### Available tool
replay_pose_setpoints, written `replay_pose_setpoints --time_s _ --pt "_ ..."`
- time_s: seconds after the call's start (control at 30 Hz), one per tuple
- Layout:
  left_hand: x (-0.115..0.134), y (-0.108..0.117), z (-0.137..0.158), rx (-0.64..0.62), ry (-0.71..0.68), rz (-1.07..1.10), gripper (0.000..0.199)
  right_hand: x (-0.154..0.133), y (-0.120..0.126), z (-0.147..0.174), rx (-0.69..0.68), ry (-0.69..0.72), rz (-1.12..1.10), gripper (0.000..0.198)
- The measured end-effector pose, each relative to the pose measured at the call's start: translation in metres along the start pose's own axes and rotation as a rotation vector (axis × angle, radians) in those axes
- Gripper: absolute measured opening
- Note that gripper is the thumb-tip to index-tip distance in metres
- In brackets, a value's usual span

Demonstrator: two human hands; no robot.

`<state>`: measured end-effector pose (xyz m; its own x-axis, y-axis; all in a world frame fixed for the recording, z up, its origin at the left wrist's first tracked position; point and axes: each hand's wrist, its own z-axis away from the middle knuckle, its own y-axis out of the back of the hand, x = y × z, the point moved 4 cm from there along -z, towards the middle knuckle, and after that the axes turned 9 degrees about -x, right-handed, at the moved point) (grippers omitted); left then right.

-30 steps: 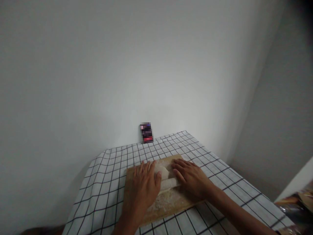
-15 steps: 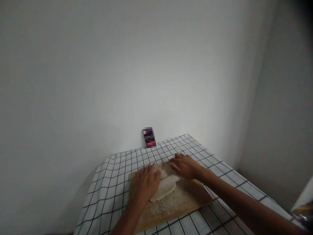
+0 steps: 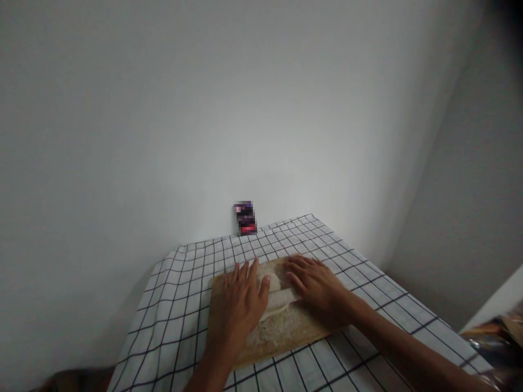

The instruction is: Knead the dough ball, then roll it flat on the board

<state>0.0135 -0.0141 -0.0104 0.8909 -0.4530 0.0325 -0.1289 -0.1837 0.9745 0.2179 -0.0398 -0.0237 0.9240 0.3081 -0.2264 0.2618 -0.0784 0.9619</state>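
Note:
On a floured wooden board, a pale rolling pin lies across a flattened sheet of dough. The dough shows beyond the pin and as a thin strip on its near side. My left hand rests palm down over the pin's left end, fingers stretched forward and apart. Over the right end lies my right hand, its fingers extended and slightly bent. Both ends of the pin are hidden under the hands. Loose flour is scattered on the board nearest me.
A white tablecloth with dark grid lines covers the table. Against the pale wall stands a small dark, blurred-out object at the back edge. Shiny, unclear items sit at the lower right.
Both hands and the rolling pin have come towards me over the dough, so more dough shows beyond the pin. My fingers have straightened. The view has tilted slightly down.

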Motion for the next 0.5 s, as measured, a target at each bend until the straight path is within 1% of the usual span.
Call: replay_pose_setpoints --time_s 0.17,0.27,0.37,0.5 --pt "0.006 -0.010 0.023 0.102 -0.031 -0.004 0.052 -0.016 -0.004 0.027 0.003 -0.020 0.029 0.045" --pt "0.007 -0.009 0.028 0.059 -0.037 0.025 0.054 -0.020 -0.005 0.034 -0.009 -0.014 0.038 0.046" --pt "0.004 -0.003 0.020 -0.033 -0.033 0.075 0.054 -0.017 0.002 0.023 -0.029 -0.003 0.042 0.043" --pt "-0.009 0.000 -0.006 -0.088 -0.033 0.103 0.048 -0.005 0.015 -0.013 -0.045 -0.022 0.051 0.042"
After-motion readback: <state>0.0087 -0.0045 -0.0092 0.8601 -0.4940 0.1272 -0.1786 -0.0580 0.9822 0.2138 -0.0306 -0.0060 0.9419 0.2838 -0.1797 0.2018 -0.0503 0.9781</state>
